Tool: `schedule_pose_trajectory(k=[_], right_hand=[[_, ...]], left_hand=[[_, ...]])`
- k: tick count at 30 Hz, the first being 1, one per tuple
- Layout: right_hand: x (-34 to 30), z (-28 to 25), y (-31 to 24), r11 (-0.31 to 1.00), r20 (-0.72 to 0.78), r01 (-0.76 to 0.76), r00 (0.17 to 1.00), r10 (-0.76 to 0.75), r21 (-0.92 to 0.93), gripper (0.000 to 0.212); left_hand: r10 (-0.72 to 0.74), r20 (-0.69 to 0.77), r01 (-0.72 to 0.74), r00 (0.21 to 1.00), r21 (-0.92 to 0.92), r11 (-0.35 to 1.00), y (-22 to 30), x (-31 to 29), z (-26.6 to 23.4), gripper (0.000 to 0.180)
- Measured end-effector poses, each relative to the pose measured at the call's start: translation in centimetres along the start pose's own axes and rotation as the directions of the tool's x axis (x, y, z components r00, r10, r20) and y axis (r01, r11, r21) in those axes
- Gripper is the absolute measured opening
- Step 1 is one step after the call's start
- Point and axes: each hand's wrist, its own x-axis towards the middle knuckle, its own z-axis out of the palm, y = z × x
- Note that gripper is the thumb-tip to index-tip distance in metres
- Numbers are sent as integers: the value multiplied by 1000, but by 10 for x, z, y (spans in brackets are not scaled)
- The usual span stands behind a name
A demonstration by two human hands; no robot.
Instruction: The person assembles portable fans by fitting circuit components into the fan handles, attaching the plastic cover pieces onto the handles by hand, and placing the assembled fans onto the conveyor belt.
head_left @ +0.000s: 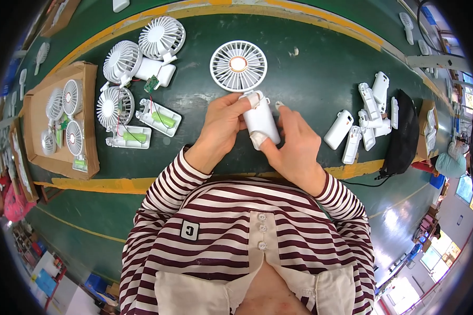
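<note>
A white handheld fan [261,121] is between my hands, its round grille pointing away from me and its handle toward me. My left hand [219,126] is closed round the upper left of the handle, with the taped thumb across its top. My right hand [298,144] presses its taped thumb on the handle's lower end. Its taped index finger stands a little off the handle's right side, and the other fingers are partly hidden. Left of my hands lie open fan handles [162,118] with green batteries, wires and a small circuit board [151,84].
Several fan heads [162,37] lie at the left, beside a cardboard box [92,152] holding more fans. White handle covers [339,128] are piled at the right, next to a black pouch-like item [401,136]. The green table [320,63] has a yellow front edge.
</note>
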Motion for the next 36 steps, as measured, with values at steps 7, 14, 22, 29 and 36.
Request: schedule_pose_trajectory(k=[7,14,22,29,36], right_hand=[[8,11,18,610,428,-558,828,362,563,33],[8,8,12,534,500,-607,792,349,588,26],[0,3,11,565,436,-561,827,355,605,29],[3,5,16,558,434,-546,837,332,625,25],[17,4,29,533,469,-582,812,346,614,23]], left_hand=[[72,76,-74,994,28,997,2,-1,1,25],[74,156,-73,985,-11,997,0,-2,3,26],[153,268,-158,951,-3,987,-4,-10,4,37],[200,247,-212,948,21,977,-8,-5,9,31],[196,204,-216,959,85,973,0,7,18,31]])
